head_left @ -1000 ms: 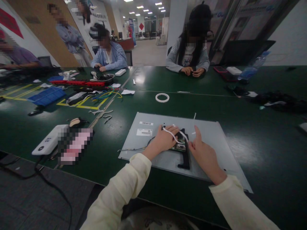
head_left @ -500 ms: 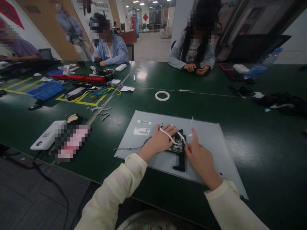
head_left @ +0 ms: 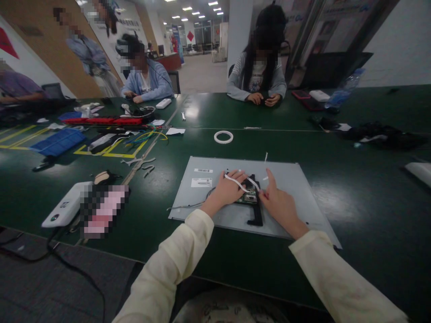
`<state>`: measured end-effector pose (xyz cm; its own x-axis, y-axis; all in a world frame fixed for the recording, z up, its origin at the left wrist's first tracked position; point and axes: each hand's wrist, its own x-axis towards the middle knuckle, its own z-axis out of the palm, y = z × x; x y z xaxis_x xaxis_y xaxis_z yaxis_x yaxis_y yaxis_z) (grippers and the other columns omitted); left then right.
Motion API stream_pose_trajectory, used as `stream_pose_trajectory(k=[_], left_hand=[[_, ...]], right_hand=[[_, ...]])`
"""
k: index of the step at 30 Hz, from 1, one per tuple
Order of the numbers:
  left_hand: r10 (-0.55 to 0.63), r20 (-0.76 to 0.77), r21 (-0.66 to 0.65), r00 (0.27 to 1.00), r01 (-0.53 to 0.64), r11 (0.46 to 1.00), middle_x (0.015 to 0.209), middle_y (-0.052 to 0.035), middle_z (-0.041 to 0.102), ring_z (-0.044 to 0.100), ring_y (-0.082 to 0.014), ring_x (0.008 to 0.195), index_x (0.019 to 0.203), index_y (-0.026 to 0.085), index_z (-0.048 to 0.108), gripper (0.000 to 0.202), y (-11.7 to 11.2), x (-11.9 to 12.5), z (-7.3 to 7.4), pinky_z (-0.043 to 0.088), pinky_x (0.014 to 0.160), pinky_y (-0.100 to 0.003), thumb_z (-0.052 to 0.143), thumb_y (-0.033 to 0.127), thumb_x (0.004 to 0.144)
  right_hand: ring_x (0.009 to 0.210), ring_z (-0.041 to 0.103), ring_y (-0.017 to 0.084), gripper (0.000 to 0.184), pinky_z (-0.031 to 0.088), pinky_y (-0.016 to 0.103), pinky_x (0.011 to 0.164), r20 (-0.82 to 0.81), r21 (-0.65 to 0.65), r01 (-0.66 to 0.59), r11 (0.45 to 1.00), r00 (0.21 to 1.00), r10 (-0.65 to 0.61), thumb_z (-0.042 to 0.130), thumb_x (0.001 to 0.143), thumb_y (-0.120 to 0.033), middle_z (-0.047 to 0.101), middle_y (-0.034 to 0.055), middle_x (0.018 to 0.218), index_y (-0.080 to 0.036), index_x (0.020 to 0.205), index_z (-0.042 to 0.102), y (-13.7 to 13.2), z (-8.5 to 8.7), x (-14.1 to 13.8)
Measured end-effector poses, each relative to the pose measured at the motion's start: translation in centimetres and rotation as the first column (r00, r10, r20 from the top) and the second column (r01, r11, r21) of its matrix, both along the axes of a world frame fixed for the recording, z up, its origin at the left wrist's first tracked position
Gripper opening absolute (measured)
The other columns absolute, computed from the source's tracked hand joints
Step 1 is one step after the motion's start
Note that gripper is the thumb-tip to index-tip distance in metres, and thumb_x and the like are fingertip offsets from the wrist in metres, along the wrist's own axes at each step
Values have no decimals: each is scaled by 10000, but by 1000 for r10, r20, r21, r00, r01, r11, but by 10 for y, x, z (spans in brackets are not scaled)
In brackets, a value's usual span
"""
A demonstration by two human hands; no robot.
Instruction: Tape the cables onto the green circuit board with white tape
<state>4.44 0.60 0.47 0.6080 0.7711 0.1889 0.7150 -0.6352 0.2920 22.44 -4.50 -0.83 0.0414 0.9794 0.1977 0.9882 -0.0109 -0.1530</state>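
A grey metal panel lies flat on the green table before me. At its middle sits a small circuit board with a black bracket. My left hand rests flat on the board's left side, fingers stretched, and a white flat cable arches over them. My right hand touches the board's right side with the index finger pointing up. A thin grey wire trails off the panel's left edge.
A white tape ring lies beyond the panel. To the left are a white box, a blurred pink thing, coloured wires, a blue tray and a red strip. Two people sit across the table.
Both hands have stayed on the circuit board. The camera view shifted slightly, so the panel sits a bit higher and more to the right in the picture.
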Motion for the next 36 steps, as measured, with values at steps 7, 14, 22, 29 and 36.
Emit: stream_pose_trajectory(k=[7,14,22,29,36], left_hand=[[66,121,10,990,-68,998,1298,-93,493,434,-198,1207,1320,195,364,425,-3,-5,3,266,1048,-426,364,264,900],[59,252,158,966,-101,982,1297,-82,488,405,-208,1224,1255,177,428,399,-12,-14,14,214,1076,-448,393,163,858],[1,496,27,869,-17,1000,1206,-93,536,489,-179,1129,1195,160,465,312,-36,-11,24,402,965,-327,369,263,917],[3,521,-58,853,32,998,1088,-73,608,560,-174,1020,1081,165,541,259,-46,2,17,440,902,-327,438,314,895],[76,277,-41,958,-67,997,777,-39,646,601,-156,713,787,163,575,194,-56,5,10,438,632,-249,447,282,872]], right_hand=[[554,463,130,451,366,242,556,-598,222,34,974,794,108,481,820,-375,477,-22,613,-159,1210,546,-2,-1,20],[978,528,200,337,436,292,765,-909,166,153,974,407,91,442,821,-424,567,93,1030,-160,878,643,-4,-2,32],[572,491,115,288,399,223,551,-900,42,-132,990,425,95,583,753,-442,550,6,630,-156,723,596,-14,15,15],[597,507,119,287,386,214,560,-828,20,-253,967,538,158,511,810,-424,543,-3,617,-163,725,596,-23,24,12],[495,492,115,366,347,215,489,-679,5,-214,977,716,160,457,828,-451,558,-2,544,-152,726,642,-33,24,6]])
